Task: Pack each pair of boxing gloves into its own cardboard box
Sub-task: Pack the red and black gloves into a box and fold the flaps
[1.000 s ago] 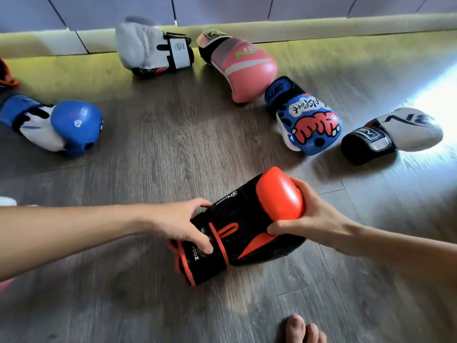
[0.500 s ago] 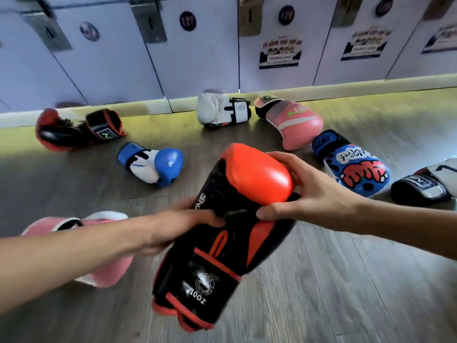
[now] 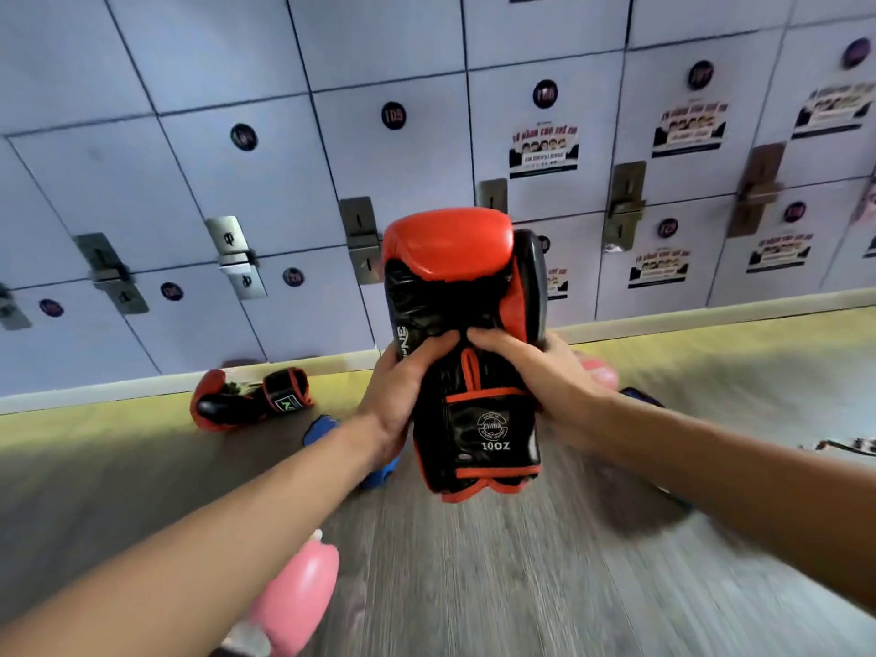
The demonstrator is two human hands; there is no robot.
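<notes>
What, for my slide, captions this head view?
Left hand and right hand grip a black-and-orange boxing glove upright before pale lockers.

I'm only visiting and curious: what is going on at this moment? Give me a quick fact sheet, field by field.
Held item: black and orange glove, upright, cuff down, marked 10OZ
Left hand: grips the glove's left side
Right hand: grips its right side
On the floor: red and black glove by the lockers; pink glove beneath the left arm
Cardboard box: none in view
</notes>
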